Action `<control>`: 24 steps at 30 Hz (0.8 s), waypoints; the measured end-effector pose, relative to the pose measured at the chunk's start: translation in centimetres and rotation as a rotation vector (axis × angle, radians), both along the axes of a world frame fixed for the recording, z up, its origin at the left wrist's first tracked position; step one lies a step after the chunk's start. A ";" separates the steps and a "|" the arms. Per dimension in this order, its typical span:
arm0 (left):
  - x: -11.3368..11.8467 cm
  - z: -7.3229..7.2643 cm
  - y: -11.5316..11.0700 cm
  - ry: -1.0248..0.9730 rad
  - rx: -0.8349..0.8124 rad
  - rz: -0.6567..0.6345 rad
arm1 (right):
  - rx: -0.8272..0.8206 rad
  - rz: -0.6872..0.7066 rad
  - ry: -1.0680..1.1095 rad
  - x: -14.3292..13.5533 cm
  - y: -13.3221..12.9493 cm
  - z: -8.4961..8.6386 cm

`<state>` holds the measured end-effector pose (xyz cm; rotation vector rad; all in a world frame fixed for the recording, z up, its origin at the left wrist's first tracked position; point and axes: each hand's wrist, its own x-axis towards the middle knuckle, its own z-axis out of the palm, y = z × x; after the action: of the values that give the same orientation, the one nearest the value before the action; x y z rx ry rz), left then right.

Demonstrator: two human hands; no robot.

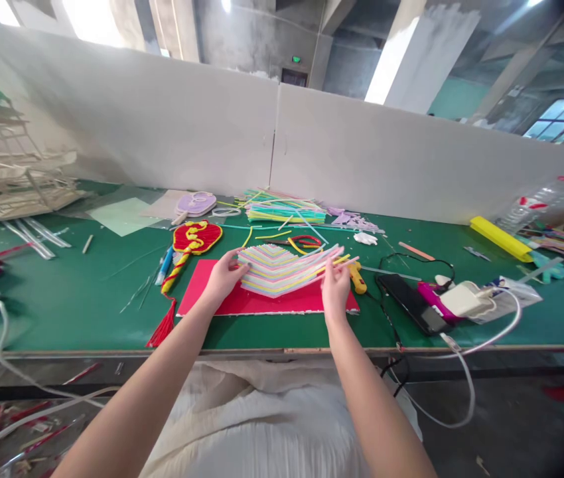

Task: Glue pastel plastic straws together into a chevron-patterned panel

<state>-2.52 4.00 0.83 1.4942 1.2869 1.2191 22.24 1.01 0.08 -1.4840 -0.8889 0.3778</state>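
1. A red board (242,302) lies flat on the green table (87,299), near its front edge. On it sits a fan-shaped panel of pastel strips (279,269), laid side by side in bent chevron rows.
2. The left hand (222,279) rests on the panel's left edge, fingers close together and pressing down on the strip ends.
3. The right hand (336,285) is at the right edge, where loose strip ends splay outward. Its thumb and fingertips pinch one or two of these ends, slightly lifted off the board.
4. Handling, as a judgement: the strips look thin, light and springy, likely to shift or buckle if pushed sideways. The panel is best steadied from flat above at one edge while single strips are taken by their free ends. The board looks stiff enough to carry the piece.
5. Just right of the board lie a yellow-handled tool (357,277) and a black phone (414,302) with a white charger (464,299).
6. Left of it lies a red and yellow knotted ornament (190,242) with a tassel. Farther back is a pile of spare strips (284,209).
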 end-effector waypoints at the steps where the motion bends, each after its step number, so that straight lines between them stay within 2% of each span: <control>1: 0.0 -0.1 0.0 0.051 0.007 0.020 | 0.039 -0.083 -0.010 0.3 0.0 0.1; 4: 0.1 -0.2 -0.1 0.186 0.036 0.107 | 0.136 -0.210 -0.044 0.5 -0.4 0.5; 6: 0.1 -0.1 -0.3 0.256 0.077 0.170 | 0.199 -0.169 -0.192 -0.1 -0.7 0.8; 8: 0.2 0.1 -0.6 0.366 0.162 0.242 | 0.252 -0.029 -0.447 -1.0 -1.1 1.0; 10: 0.4 0.1 -0.7 0.510 0.233 0.274 | 0.248 0.177 -0.719 -2.2 -1.3 0.9; 13: 0.7 -0.2 -0.4 0.629 0.219 0.210 | 0.114 0.429 -0.975 -3.5 -1.4 0.2; 15: 0.8 -0.6 -0.1 0.644 0.191 0.161 | -0.003 0.504 -1.022 -4.0 -1.6 -0.3; 18: 0.9 -1.0 0.1 0.666 0.190 0.110 | -0.119 0.529 -1.020 -4.4 -2.0 -0.4; 21: 1.0 -1.3 0.2 0.704 0.183 0.064 | -0.142 0.515 -1.009 -4.6 -1.6 0.9; 24: 1.0 -1.7 0.1 0.739 0.165 0.055 | -0.103 0.549 -1.004 -4.7 1.2 3.0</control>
<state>-1.56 4.06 -0.84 2.1555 1.7276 0.8332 17.52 2.25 3.12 -1.4885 -2.1187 0.0377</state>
